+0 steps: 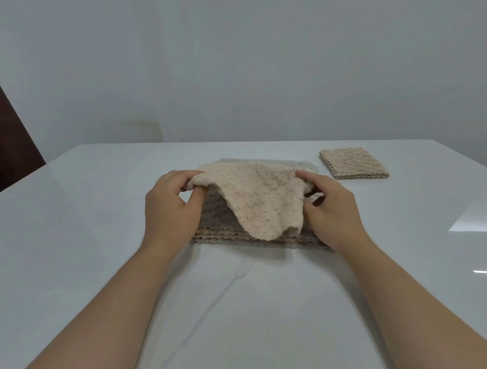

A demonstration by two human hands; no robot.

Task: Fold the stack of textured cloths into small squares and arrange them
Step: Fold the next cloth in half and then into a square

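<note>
A stack of beige textured cloths (223, 235) lies flat in the middle of the white table (67, 232). Its top cloth (261, 199) is lifted off the stack and sags between my hands. My left hand (171, 206) pinches the cloth's left corner. My right hand (330, 210) grips its right corner. The cloth's near edge droops down over the front of the stack. A small folded square of the same cloth (353, 162) rests at the far right of the table.
A pale wall rises behind the table. A dark brown piece of furniture (7, 146) stands at the far left. The table's right edge shows bright reflections (475, 219).
</note>
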